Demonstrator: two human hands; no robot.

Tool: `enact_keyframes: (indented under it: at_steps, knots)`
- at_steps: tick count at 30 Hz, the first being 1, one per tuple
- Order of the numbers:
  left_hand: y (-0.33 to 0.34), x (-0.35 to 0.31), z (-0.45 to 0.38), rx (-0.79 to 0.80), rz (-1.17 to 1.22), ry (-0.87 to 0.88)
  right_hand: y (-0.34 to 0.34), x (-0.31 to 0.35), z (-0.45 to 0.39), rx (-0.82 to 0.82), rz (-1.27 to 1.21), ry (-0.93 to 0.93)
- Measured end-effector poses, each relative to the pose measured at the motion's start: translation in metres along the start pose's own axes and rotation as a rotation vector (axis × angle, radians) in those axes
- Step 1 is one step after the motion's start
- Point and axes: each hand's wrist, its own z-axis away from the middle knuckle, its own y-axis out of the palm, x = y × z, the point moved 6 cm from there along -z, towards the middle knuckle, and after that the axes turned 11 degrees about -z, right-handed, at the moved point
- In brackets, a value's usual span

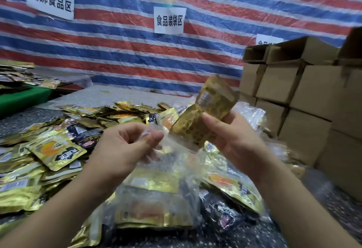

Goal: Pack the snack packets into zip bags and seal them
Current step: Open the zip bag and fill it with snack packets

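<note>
My left hand (125,146) pinches the top edge of a clear zip bag (168,169) that hangs between my hands. My right hand (233,138) grips a bunch of gold snack packets (207,110), their lower ends at the bag's mouth. Through the clear plastic I see gold packets (154,198) lying below; whether they are inside the bag I cannot tell. A big heap of loose gold and black snack packets (54,150) covers the table to the left and behind.
Stacked cardboard boxes (305,95) stand along the right side. Filled clear bags (233,195) lie under and right of my hands. A striped tarp wall with paper signs (169,19) closes the back. A green surface (21,97) with more packets is at far left.
</note>
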Motion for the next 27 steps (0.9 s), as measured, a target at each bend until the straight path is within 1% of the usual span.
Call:
enact_keyframes:
  at_steps: [4,7,9,11,14,18,22,27]
  knots:
    - [0.002,-0.004,0.003,0.012,-0.013,-0.004,-0.001,-0.011,0.013,-0.026,-0.017,-0.032]
    - [0.003,-0.003,0.003,0.017,-0.025,-0.024,-0.005,-0.003,0.013,-0.081,-0.079,-0.125]
    - [0.003,-0.002,0.003,0.019,-0.045,-0.029,-0.008,0.0,0.013,-0.082,-0.132,-0.169]
    - [0.003,-0.001,0.002,0.015,-0.045,-0.024,-0.01,-0.002,0.015,-0.08,-0.102,-0.155]
    - [0.001,-0.001,0.001,0.006,-0.045,-0.012,-0.01,-0.007,0.017,-0.039,0.062,-0.091]
    - [0.001,-0.001,0.002,0.013,-0.036,-0.014,-0.002,-0.012,0.026,0.077,0.387,0.002]
    - [0.004,-0.002,0.003,0.023,-0.023,-0.005,0.01,-0.015,0.029,0.119,0.659,-0.019]
    - [0.009,-0.001,0.004,0.057,-0.07,0.024,0.019,-0.008,0.037,0.219,0.797,0.092]
